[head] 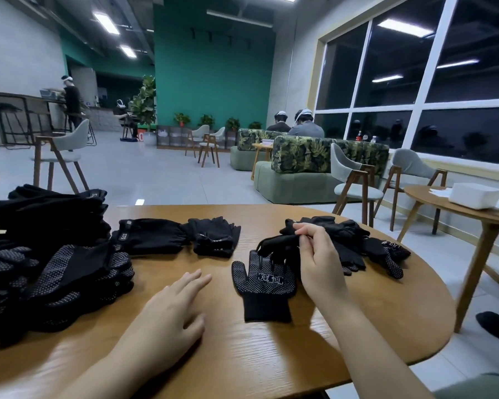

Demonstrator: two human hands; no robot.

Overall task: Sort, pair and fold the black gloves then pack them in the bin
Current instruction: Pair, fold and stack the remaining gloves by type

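R hand [319, 263] raised above table [271, 355] center-right; thumb and fingertips pinched on black glove [277, 242]. L hand [170, 312] flat on table near front edge, fingers straight, slightly apart. Dotted glove [264, 286] lies palm-up betw. hands. Unsorted glove piles at L edge [55, 263] and back-right [366, 249].

A round wooden table [242, 355] carried black gloves in several groups. At about nine o'clock lay a big heap of gloves [49, 254], many with dotted palms. Toward eleven o'clock sat two folded bundles [182, 236]. Near the centre a dotted glove [264, 289] lay flat, palm up, cuff toward the person. The right hand [319, 266] pinched a plain black glove [277, 243] just above it, fingers [307, 228] curled on the fabric. At one o'clock lay a loose pile [372, 249]. The left hand [170, 315] rested flat on the table, fingers straight.
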